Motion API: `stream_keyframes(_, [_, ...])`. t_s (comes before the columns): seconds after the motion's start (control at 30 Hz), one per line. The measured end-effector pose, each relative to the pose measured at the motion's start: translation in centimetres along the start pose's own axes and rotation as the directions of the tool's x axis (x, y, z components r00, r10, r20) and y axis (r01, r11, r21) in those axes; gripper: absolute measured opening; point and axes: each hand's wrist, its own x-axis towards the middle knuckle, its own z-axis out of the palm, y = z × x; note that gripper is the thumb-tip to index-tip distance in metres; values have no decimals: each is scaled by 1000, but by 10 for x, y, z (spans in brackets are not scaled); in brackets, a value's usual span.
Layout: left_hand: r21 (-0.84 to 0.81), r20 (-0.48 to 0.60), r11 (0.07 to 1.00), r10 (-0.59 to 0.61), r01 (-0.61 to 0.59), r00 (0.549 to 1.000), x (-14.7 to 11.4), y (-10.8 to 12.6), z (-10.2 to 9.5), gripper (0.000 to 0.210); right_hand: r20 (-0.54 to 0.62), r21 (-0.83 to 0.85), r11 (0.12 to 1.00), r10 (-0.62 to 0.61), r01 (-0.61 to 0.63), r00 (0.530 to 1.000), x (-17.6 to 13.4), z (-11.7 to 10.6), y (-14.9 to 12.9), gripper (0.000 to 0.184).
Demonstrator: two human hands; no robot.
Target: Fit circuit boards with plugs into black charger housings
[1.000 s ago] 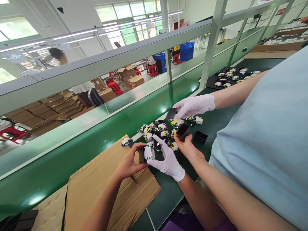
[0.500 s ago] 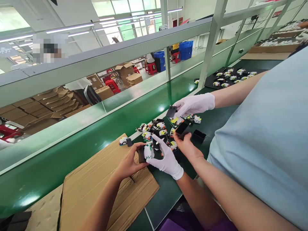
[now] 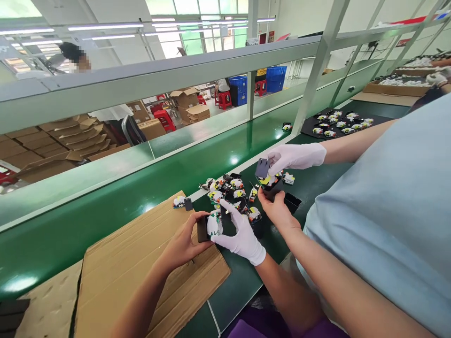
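While left hand (image 3: 183, 241) pinches black case (image 3: 202, 228), gloved right hand (image 3: 239, 234) steadies.

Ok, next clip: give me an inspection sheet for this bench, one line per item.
Surface: green bench top, with a cardboard sheet at left.
Job's things: black housing and white board part held together.
Clutter: pile of small parts; empty black shell; more parts on a dark mat.
Hands: bare left hand grips the housing; gloved right hand pinches the board part. A co-worker's hands work beside.
Cables: nothing seen.
Surroundings: grey rail, cartons, red stools, blue crates.
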Motion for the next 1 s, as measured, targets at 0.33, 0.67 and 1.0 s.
stream_keyframes(0.33, [152, -206, 988, 47, -15, 977, -65, -18, -32, 53, 240, -262, 926, -210, 272, 948, 9, 49, -18, 93])
stream_keyframes(0.67, [55, -503, 998, 31, -4, 863, -96, 7, -61, 57, 502, -195, 920, -204, 340, 840, 46, 95, -67, 88])
stream_keyframes(1.0, [52, -549, 999, 40, -14, 835, -102, 7, -83, 56, 508, -191, 891, -270, 412, 818, 58, 117, -57, 87])
